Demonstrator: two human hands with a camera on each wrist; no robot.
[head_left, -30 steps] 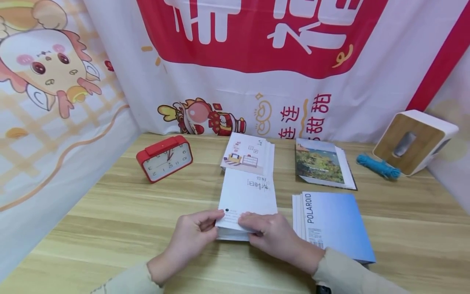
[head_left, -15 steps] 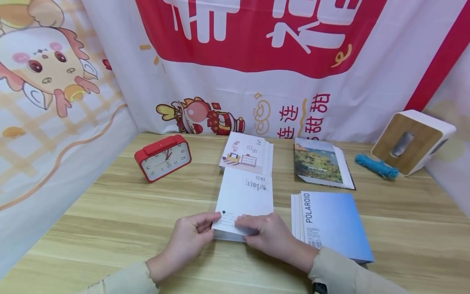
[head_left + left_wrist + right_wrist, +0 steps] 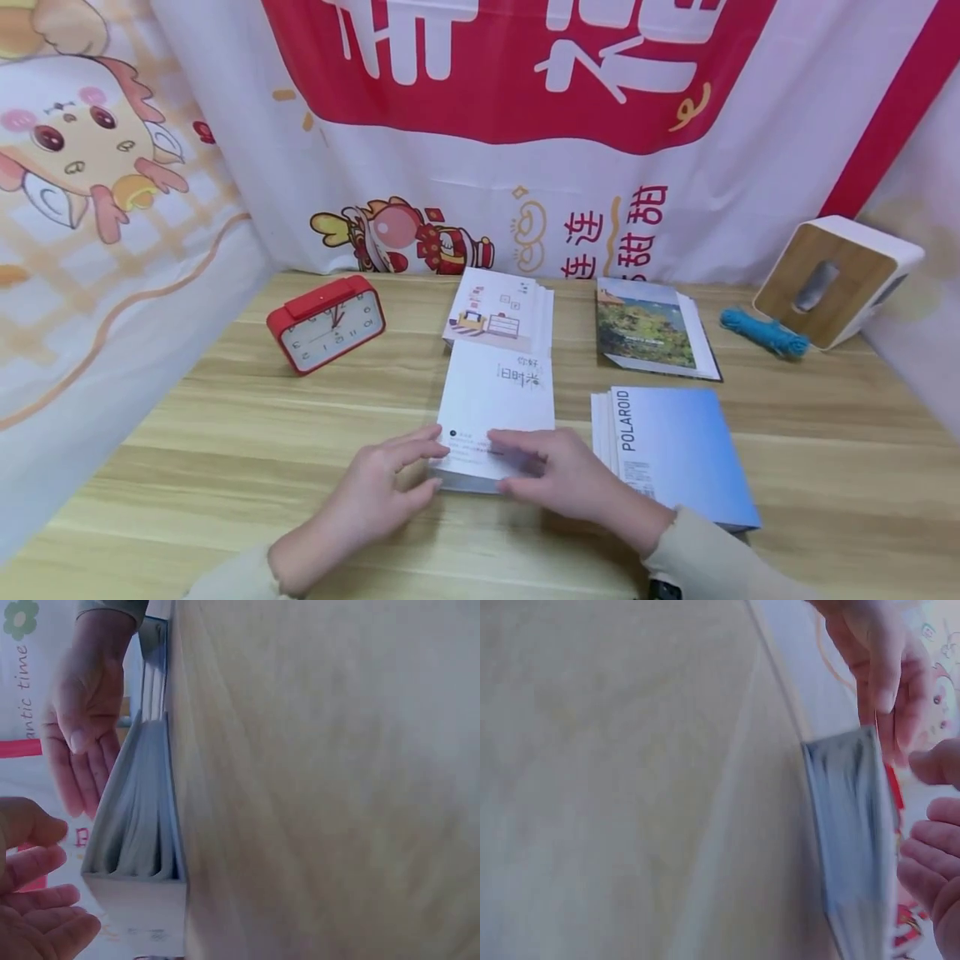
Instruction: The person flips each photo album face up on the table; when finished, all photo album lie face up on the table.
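A white photo album (image 3: 495, 400) with small printed writing lies flat on the table, its near end toward me. In the left wrist view the album (image 3: 135, 817) shows its stiff covers and the page edges between them. My left hand (image 3: 382, 487) is at its near left corner, fingers spread and loosely bent, holding nothing. My right hand (image 3: 562, 475) hovers at the near right part, fingers loose over the cover, thumb by the near edge. Both wrist views show the two hands relaxed beside the album, without a grip on it.
Behind lies another album (image 3: 487, 312) with a drawn room scene. To the right are a blue POLAROID album (image 3: 690, 450) and one with a landscape cover (image 3: 645, 333). A red alarm clock (image 3: 330, 325) stands left; a blue rope bundle (image 3: 765, 333) and wooden-front box (image 3: 817, 283) stand right.
Both hands held the white album's near end and shifted it slightly left. Now their fingers have loosened and spread away from it.
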